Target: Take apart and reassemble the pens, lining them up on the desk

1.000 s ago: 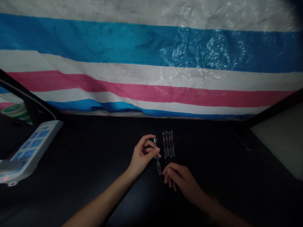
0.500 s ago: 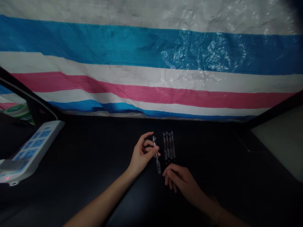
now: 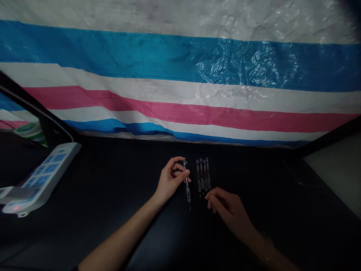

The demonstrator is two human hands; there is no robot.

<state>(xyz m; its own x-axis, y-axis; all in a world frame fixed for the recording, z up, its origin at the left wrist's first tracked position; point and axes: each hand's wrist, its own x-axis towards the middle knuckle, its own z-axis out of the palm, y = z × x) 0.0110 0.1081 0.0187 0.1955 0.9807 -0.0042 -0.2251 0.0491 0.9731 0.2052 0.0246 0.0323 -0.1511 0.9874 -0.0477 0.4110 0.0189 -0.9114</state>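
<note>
in the head view, the left hand (image 3: 170, 178) pinched a slim pen (image 3: 186, 181) between thumb and fingertips. the loosely spread right hand (image 3: 229, 209) had slid rightward, empty, its fingertips ending just below four dark pens (image 3: 203, 175) lying side by side on a black table (image 3: 113, 226).

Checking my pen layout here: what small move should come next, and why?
Probably lower the slim metal-tipped pen from the left hand onto the black tabletop beside the row of four dark pens. It already lies nearly parallel to them, and the right hand rests just below the row, not blocking that spot.
</note>
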